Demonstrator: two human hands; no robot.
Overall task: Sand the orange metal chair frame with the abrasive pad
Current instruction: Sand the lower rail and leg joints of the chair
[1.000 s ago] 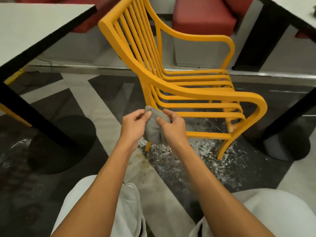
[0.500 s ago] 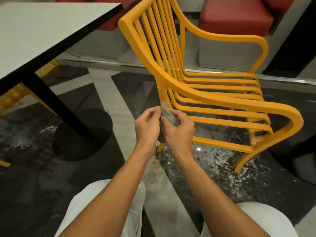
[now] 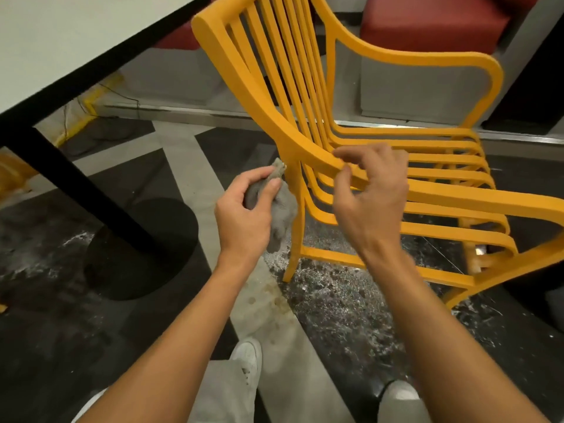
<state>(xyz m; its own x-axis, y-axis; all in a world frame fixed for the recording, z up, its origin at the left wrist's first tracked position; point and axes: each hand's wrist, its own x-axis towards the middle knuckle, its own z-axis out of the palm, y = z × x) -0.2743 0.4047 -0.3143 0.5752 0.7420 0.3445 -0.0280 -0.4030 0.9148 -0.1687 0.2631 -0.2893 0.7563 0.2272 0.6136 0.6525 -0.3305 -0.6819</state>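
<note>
Now our left hand [image 3: 244, 215] grips the grey abrasive pad [image 3: 285, 209], thumb on top and fingers curled round it, so that the pad bunches out at the hand's 3 o'clock side and hangs down past the palm. The pad lies just beside the near rear leg of the orange metal chair frame [image 3: 244, 71]; we cannot tell whether it touches the metal. Our right hand [image 3: 372, 203] holds nothing, its fingers loosely bent and spread over the near arm rail where the rail sweeps down from the backrest; contact with the rail is unclear. From the hands the chair frame runs from 12 o'clock round to 3 o'clock, standing upright on a dark floor [image 3: 335, 306] speckled with pale dust. At 10 o'clock stands a white-topped table [image 3: 61, 41] on a black leg with a round base [image 3: 137, 248]. Red cushioned seats [image 3: 427, 22] lie at 1 o'clock, behind the chair. At 6 o'clock we see our pale trousers [image 3: 225, 392] and white shoes [image 3: 247, 358].
</note>
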